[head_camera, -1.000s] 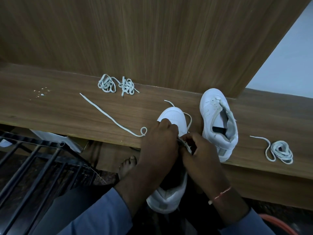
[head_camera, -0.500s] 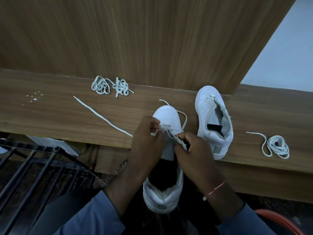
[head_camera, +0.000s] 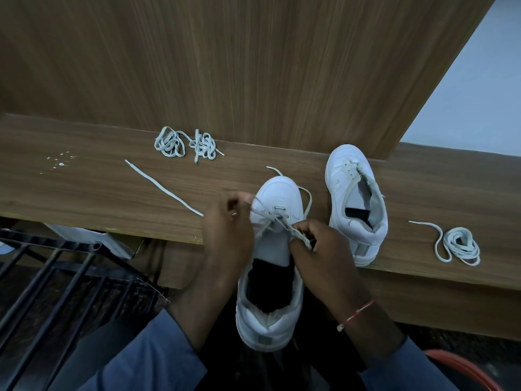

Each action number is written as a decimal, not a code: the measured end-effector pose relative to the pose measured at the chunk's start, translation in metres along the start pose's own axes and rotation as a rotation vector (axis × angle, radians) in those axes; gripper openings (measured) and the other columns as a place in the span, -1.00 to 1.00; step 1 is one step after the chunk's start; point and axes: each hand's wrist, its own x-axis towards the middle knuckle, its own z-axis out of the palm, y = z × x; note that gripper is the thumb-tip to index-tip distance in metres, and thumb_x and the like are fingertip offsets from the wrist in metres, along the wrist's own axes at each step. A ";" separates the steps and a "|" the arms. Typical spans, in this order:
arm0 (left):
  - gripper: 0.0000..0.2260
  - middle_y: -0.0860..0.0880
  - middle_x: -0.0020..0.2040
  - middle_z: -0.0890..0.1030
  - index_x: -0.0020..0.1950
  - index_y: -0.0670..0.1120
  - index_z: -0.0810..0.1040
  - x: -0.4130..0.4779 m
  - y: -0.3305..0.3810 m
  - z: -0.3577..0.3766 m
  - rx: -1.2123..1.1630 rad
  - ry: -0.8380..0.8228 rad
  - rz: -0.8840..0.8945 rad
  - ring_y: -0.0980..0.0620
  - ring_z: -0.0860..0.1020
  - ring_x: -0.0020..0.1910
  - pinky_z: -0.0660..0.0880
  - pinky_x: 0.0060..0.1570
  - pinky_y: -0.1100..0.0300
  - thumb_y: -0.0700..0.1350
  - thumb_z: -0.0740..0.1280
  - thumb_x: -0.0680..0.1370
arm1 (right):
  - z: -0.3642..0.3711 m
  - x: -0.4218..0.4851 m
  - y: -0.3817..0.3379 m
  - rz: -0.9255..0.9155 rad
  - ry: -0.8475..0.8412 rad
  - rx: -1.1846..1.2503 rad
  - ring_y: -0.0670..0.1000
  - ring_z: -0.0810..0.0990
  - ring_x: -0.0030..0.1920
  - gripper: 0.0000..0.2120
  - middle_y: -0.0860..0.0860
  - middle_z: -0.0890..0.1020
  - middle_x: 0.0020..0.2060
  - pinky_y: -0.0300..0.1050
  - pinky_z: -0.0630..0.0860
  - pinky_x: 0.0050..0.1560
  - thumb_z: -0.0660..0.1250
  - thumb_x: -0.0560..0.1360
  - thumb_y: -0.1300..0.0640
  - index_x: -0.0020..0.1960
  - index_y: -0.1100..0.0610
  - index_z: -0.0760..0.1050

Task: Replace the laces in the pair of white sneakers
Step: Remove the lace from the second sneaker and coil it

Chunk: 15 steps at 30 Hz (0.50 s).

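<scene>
Head view: one sneaker (head_camera: 279,193) lies with its toe on the front edge of the wooden ledge (head_camera: 84,193), its heel overhanging. Though blurred, the left hand (head_camera: 225,232) seems to pinch the lace (head_camera: 165,184) by the eyelets, and the right hand (head_camera: 324,252) pinches another stretch of it. A second sneaker (head_camera: 346,193) stands just beside. Some tangled laces (head_camera: 183,142) lie along the back edge, and a coiled lace (head_camera: 459,245) lies toward the right end.
</scene>
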 end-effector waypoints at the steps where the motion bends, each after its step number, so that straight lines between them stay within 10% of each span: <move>1: -0.92 -0.02 -0.19 0.65 -0.11 -0.08 0.58 0.004 -0.001 -0.002 -0.063 0.038 -0.072 0.06 0.60 -0.20 0.54 -0.15 0.15 -0.14 0.31 0.56 | 0.001 0.000 0.000 0.002 -0.001 -0.001 -0.16 0.61 -0.21 -0.87 -0.11 0.66 -0.26 -0.10 0.56 -0.12 0.32 0.47 0.21 -0.05 0.07 0.61; 4: -0.95 -0.05 -0.14 0.63 -0.04 -0.06 0.53 0.004 0.001 -0.004 -0.141 0.003 -0.094 0.04 0.58 -0.18 0.49 -0.19 0.17 -0.21 0.32 0.55 | 0.002 0.000 -0.001 0.001 -0.002 -0.017 -0.17 0.61 -0.20 -0.86 -0.13 0.66 -0.24 -0.13 0.56 -0.11 0.32 0.47 0.19 -0.03 0.07 0.62; 9: -0.76 -0.04 0.13 0.52 0.04 -0.01 0.60 -0.006 -0.004 0.001 0.408 -0.291 0.517 -0.04 0.48 0.12 0.43 0.11 0.06 -0.11 0.38 0.38 | 0.001 0.000 -0.003 -0.014 -0.028 -0.031 -0.19 0.60 -0.24 -0.88 -0.13 0.66 -0.27 -0.22 0.53 -0.19 0.32 0.49 0.18 -0.04 0.07 0.62; 15: -0.84 -0.15 0.20 0.52 -0.16 -0.03 0.65 -0.009 -0.009 0.003 0.591 -0.321 0.529 -0.19 0.45 0.15 0.47 0.06 -0.08 -0.01 0.33 0.37 | 0.002 -0.001 -0.003 -0.033 -0.022 -0.052 -0.17 0.61 -0.22 -0.89 -0.11 0.66 -0.26 -0.20 0.53 -0.17 0.33 0.50 0.18 -0.03 0.08 0.61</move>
